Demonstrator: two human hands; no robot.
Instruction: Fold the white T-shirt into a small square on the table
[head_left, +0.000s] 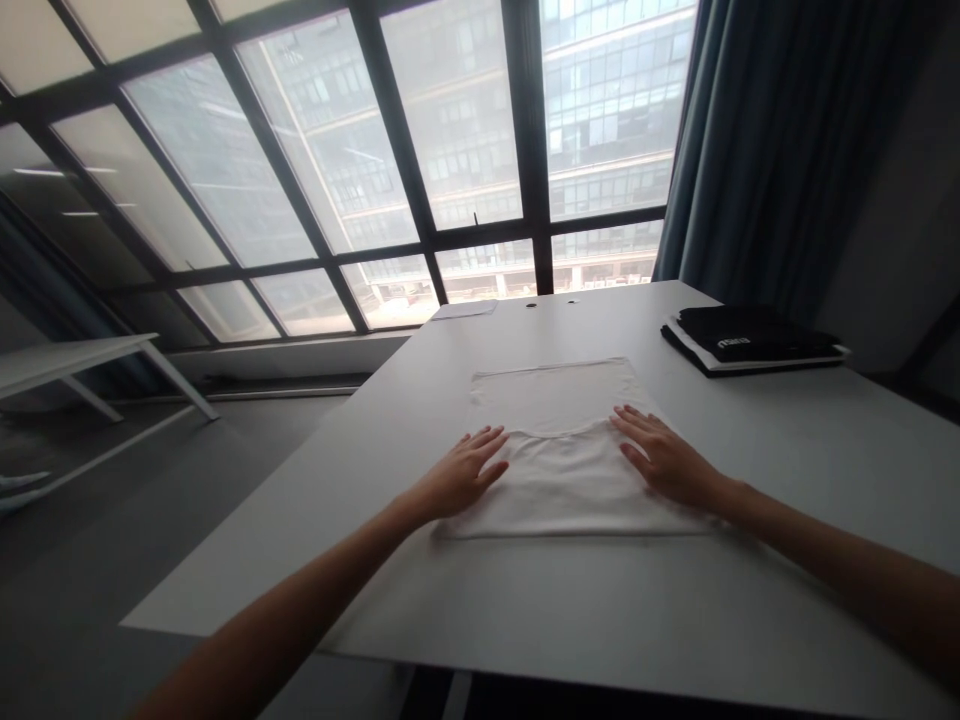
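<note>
A white cloth garment (562,485) lies folded on the white table (480,605), with its front edge running straight toward me and slight wrinkles in its near layer. A curved edge of that layer crosses the middle of the garment. My left hand (466,472) rests on its left side, palm down, fingers apart and stretched forward. On the right side my right hand (664,458) lies on the cloth, also with spread fingers, near the end of the curved edge. Neither hand grips the fabric.
A stack of folded black and white clothes (754,338) sits at the table's right. A thin sheet (466,310) lies at the far left corner. Another white table (82,360) stands left, beyond a floor gap. Windows and a blue curtain (757,150) are behind.
</note>
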